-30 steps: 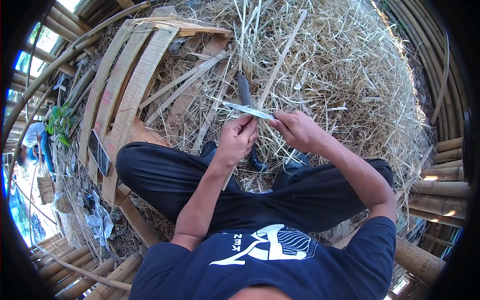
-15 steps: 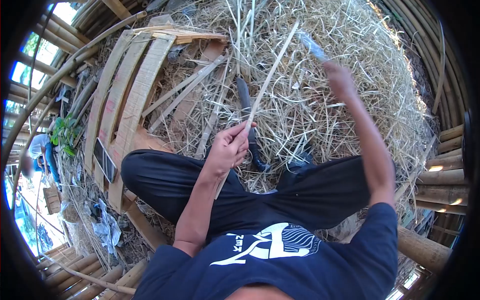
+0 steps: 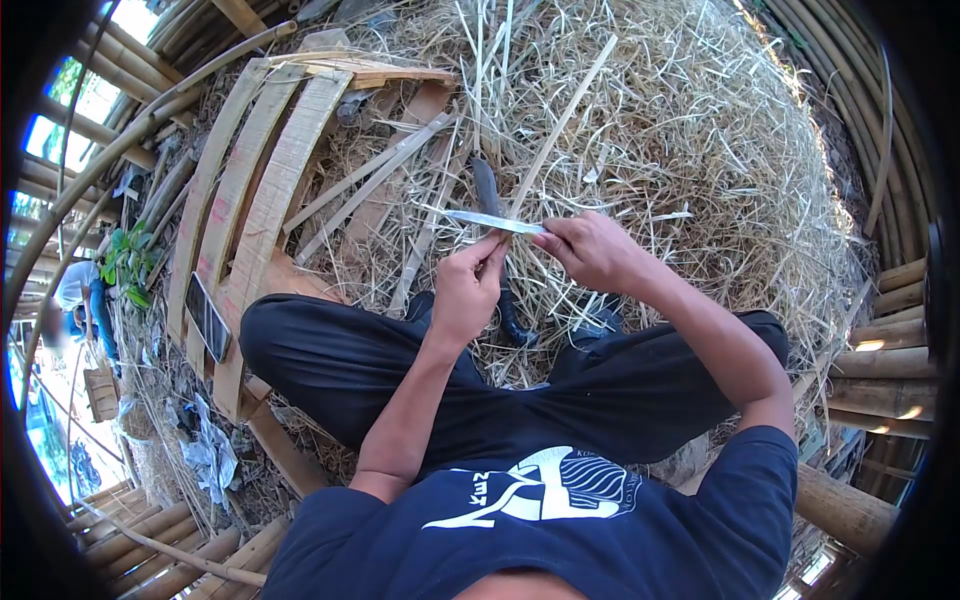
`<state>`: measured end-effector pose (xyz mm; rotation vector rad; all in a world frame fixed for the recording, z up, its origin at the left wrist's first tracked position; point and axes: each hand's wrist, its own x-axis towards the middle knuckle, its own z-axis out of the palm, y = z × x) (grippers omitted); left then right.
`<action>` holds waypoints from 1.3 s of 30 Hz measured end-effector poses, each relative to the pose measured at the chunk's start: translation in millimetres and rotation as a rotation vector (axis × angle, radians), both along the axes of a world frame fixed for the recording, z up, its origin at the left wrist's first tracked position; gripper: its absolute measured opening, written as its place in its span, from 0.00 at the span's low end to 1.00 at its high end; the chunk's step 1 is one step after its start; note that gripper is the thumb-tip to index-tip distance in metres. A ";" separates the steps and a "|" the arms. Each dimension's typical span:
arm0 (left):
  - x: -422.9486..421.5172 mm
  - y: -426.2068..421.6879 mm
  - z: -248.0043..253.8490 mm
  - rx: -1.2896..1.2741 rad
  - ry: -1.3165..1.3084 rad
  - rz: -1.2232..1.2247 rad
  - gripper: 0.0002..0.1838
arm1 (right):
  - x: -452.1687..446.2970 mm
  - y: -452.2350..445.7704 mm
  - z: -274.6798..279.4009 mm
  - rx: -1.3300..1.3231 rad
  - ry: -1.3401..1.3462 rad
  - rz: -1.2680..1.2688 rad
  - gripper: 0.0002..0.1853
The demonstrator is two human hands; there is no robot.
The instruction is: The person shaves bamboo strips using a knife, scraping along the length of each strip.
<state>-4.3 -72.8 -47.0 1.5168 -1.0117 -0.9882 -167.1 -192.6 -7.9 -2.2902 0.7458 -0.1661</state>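
Note:
My left hand point(image 3: 468, 292) pinches a thin pale strip point(image 3: 565, 122), which slants up and to the right over the shavings. In my right hand point(image 3: 592, 250) is a knife point(image 3: 493, 221), gripped by its handle, its blade pointing left. The blade lies across the strip just above my left fingertips. Beneath and behind the hands, a long dark tool point(image 3: 485, 186) rests on the shavings, its middle partly hidden by the blade and my left hand.
A slatted wooden pallet point(image 3: 281, 190) stands at the left with a phone point(image 3: 208, 317) on it. Curly shavings point(image 3: 690, 130) cover the ground ahead. Bamboo poles point(image 3: 885, 375) line the right side. Another person point(image 3: 85, 300) is at the far left.
Half a second ago my right hand was extended up and to the right with the knife. It has come back to the strip, and the blade crosses it again. The strip tilts slightly more rightward.

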 end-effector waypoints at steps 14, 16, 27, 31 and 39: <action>6.9 1.1 11.9 0.139 0.483 -0.034 0.15 | -52.1 -98.7 4.6 0.212 -0.136 -0.749 0.28; 5.3 -3.8 11.1 0.124 0.564 -0.010 0.15 | -21.9 -57.2 -0.7 0.385 -0.085 -0.630 0.28; 15.4 -15.3 7.7 -0.231 0.572 0.332 0.06 | 9.5 23.2 -17.0 0.441 -0.073 -0.288 0.18; 16.4 -14.8 10.0 -0.241 0.618 0.361 0.06 | 6.5 20.0 -12.3 0.186 -0.093 -0.325 0.14; 35.9 -2.7 41.1 0.052 0.287 0.273 0.18 | 2.3 -2.9 10.2 0.215 -0.017 -0.333 0.14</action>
